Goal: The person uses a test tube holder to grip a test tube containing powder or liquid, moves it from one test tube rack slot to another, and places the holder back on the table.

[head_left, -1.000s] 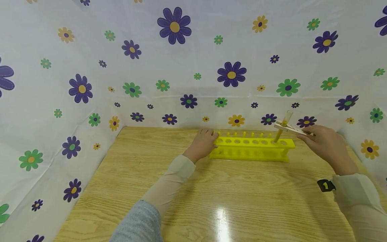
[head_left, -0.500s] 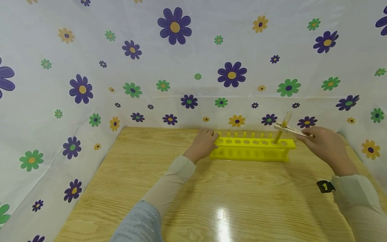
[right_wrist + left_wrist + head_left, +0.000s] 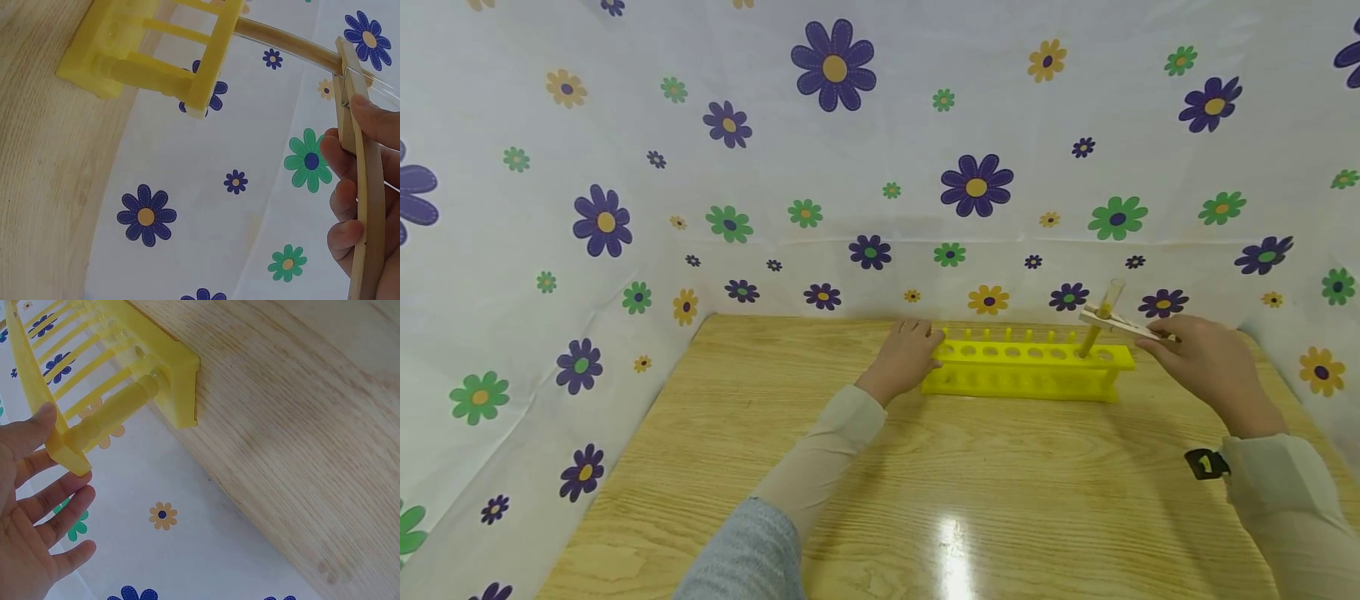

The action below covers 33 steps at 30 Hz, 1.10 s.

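A yellow test tube rack (image 3: 1026,361) stands at the back of the table. My left hand (image 3: 904,358) holds its left end; in the left wrist view the thumb (image 3: 45,422) lies on the top bar with fingers beneath, the others spread. With my right hand (image 3: 1213,367) I grip a wooden test tube clamp (image 3: 1127,325). The clamp is closed around a glass test tube (image 3: 1090,342) of amber-brown contents, its upper part clear. The tube leans, top to the right, its lower end at a hole near the rack's right end.
The wooden table (image 3: 970,467) extends in front of the rack, with a light glare near its front. A white flowered cloth (image 3: 880,150) hangs close behind the rack and along both sides. Small yellow pegs (image 3: 987,334) rise along the rack's rear.
Very little differs. The right hand, with the clamp and tube, sits a touch lower than a second ago. The left hand keeps its hold on the rack.
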Motion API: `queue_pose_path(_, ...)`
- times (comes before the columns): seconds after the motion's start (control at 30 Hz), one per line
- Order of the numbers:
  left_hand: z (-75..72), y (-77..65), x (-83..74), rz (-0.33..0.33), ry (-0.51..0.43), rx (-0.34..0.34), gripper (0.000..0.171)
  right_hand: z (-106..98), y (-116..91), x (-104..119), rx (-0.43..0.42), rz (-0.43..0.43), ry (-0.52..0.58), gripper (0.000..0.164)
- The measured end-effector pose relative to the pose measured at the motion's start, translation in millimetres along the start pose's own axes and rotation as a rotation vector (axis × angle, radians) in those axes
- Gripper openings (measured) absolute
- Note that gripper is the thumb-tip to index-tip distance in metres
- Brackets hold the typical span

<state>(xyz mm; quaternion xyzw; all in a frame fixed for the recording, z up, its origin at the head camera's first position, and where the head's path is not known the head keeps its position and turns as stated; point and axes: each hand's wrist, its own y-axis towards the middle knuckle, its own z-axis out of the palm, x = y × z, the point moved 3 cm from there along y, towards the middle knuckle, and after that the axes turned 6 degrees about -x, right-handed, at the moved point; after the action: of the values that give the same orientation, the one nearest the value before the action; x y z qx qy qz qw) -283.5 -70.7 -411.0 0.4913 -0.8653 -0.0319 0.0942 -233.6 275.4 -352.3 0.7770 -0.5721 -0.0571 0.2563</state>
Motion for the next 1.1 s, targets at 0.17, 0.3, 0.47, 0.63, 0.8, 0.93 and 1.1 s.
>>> queue_pose_path(0.17,0.8,0.3,-0.1,0.005,0.01,-0.008,0.042,-0.3,-0.5,0.1,-0.005,0.0,0.016,0.031)
queue_pose_path(0.3,1.7,0.9,0.4,0.008,0.016,-0.013,0.042,-0.7,0.1,0.7,-0.004,0.0,0.02,0.03)
queue_pose_path(0.47,2.4,1.0,0.8,0.008,0.014,-0.008,0.041,0.0,1.0,1.5,0.002,-0.004,0.015,0.029)
queue_pose_path(0.63,2.2,0.8,1.0,0.007,0.01,-0.004,0.041,1.4,0.1,1.9,0.017,0.006,0.023,0.03)
queue_pose_path(0.8,1.9,0.3,1.1,0.005,0.016,0.01,0.043,3.4,-0.8,1.6,0.045,0.023,0.034,0.031)
queue_pose_path(0.93,2.9,0.3,0.9,0.004,0.016,0.019,0.044,4.3,-1.5,1.6,0.059,0.029,0.034,0.032)
queue_pose_path(1.1,2.9,0.4,1.0,0.001,0.016,0.014,0.044,3.5,-1.0,2.7,0.061,0.034,0.029,0.034)
